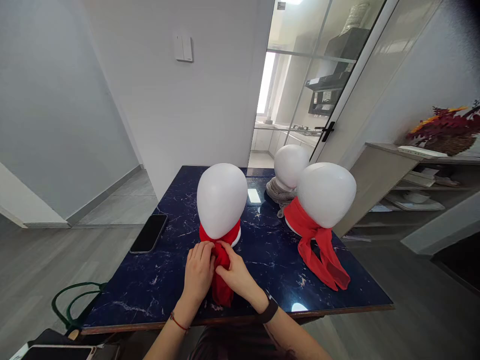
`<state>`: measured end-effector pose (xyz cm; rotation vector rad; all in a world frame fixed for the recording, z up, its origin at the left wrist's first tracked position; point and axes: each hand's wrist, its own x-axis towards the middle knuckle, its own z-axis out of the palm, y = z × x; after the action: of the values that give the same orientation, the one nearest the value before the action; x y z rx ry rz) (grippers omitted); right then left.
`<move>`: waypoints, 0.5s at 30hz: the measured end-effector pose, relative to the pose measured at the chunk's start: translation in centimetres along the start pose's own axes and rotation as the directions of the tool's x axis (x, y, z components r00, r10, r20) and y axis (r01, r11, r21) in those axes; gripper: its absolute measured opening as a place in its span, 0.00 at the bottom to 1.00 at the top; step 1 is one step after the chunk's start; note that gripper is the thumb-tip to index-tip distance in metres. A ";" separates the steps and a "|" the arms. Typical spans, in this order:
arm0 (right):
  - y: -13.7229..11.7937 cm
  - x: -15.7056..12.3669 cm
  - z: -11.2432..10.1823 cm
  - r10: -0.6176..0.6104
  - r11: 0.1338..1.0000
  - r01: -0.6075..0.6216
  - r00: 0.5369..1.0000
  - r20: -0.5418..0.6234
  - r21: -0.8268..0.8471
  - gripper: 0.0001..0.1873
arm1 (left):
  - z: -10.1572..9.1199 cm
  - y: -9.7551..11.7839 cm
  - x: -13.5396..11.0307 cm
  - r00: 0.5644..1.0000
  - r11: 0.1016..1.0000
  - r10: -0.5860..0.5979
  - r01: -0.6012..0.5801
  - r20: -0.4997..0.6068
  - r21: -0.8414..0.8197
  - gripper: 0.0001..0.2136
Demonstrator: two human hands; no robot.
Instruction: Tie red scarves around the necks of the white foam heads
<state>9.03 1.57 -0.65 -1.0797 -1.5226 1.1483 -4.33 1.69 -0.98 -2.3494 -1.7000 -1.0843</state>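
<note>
A white foam mannequin head stands near the front of the dark blue marble table, with a red scarf round its neck. My left hand and my right hand both pinch the scarf at the knot just below the head's front. The scarf's loose ends hang down between my hands toward the table edge. My right wrist wears a black watch, my left a thin red string.
A second white head with a red scarf stands to the right, a third head with a grey scarf behind it. A black phone lies at the table's left edge. Shelves stand at the right; a glass door is behind.
</note>
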 end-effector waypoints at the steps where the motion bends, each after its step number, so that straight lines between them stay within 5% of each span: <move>1: -0.1 0.2 -0.1 0.014 1.000 -0.014 1.000 0.015 -0.015 0.32 | 0.1 0.0 -0.1 0.998 0.998 -0.065 0.065 0.019 -0.001 0.08; 5: 0.0 1.0 0.0 0.091 0.992 -0.094 0.995 -0.029 -0.088 0.20 | 0.2 0.2 -0.4 0.936 0.953 -0.294 0.302 0.192 -0.013 0.14; 8: 0.4 1.6 0.2 0.102 0.991 -0.108 0.992 -0.071 -0.082 0.13 | 0.1 0.5 -0.3 0.899 0.889 -0.351 0.408 0.263 -0.207 0.18; 15: 1.5 2.4 0.2 0.136 0.988 -0.128 0.986 -0.095 0.083 0.14 | 1.5 0.4 -0.8 0.795 0.431 -0.538 0.544 0.279 -0.720 0.14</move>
<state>8.58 4.08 -1.74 -1.1824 -1.3349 1.2146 -3.35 1.45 -2.41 -2.1032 -2.4588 -2.3609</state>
